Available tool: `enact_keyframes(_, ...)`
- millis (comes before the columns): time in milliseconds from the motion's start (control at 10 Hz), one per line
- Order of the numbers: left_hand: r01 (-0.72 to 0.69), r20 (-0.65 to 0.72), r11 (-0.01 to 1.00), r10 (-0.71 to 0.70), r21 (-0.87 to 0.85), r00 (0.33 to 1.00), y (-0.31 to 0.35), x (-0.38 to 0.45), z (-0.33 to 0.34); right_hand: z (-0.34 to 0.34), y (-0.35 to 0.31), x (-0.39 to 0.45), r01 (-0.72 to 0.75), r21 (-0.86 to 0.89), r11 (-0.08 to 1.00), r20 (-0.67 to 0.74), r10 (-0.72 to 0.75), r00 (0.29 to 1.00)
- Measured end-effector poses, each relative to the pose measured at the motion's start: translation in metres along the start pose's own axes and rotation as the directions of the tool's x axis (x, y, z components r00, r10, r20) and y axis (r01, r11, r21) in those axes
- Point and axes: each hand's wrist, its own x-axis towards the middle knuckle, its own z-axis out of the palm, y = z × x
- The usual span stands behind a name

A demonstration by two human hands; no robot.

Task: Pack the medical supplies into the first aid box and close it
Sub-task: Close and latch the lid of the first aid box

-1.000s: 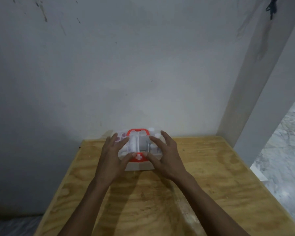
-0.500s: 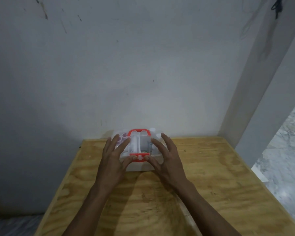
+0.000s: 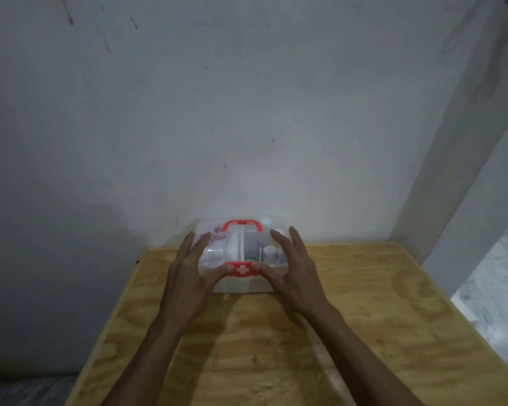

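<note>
A small clear plastic first aid box (image 3: 241, 285) stands at the far edge of the plywood table, against the wall. Its lid is down, with a red handle (image 3: 242, 224) on top and a red latch with a white cross (image 3: 242, 269) at the front. White bottles and other supplies show through the lid. My left hand (image 3: 192, 276) lies along the box's left side with fingers straight, its thumb pressing the latch's left end. My right hand (image 3: 291, 273) mirrors it on the right side, thumb on the latch's right end.
The plywood table (image 3: 364, 332) reaches from the grey wall (image 3: 247, 127) toward me. A white pillar (image 3: 467, 171) rises at the back right. Pale speckled floor (image 3: 505, 288) shows past the table's right edge.
The red latch has swung down onto the box front, and both thumbs now press on it. My fingers have spread a little wider along the lid.
</note>
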Motion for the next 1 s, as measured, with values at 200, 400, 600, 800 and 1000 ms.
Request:
enact_keyframes(200,-0.009,0.002,1.000,0.009,0.010,1.000,-0.003,0.018,0.006,0.000,0.003,0.021,0.010,0.009,1.000,0.023,-0.010,1.000)
enact_keyframes(400,-0.015,-0.022,0.999,0.015,0.029,1.000,-0.004,0.020,0.010,-0.002,0.005,0.026,0.026,-0.003,1.000,0.033,-0.026,0.999)
enact_keyframes(600,-0.011,-0.024,0.999,0.012,0.044,1.000,-0.009,0.022,0.014,-0.003,0.003,0.025,0.026,0.018,1.000,0.040,-0.026,0.999)
enact_keyframes(800,0.044,-0.053,0.988,-0.037,0.149,0.998,-0.006,0.013,0.018,-0.005,0.001,0.010,-0.022,0.019,1.000,0.013,0.022,1.000)
enact_keyframes(1000,0.028,-0.056,0.995,-0.034,-0.096,0.998,0.029,-0.068,0.002,-0.045,0.000,-0.074,-0.039,0.262,0.964,-0.090,0.064,0.994)
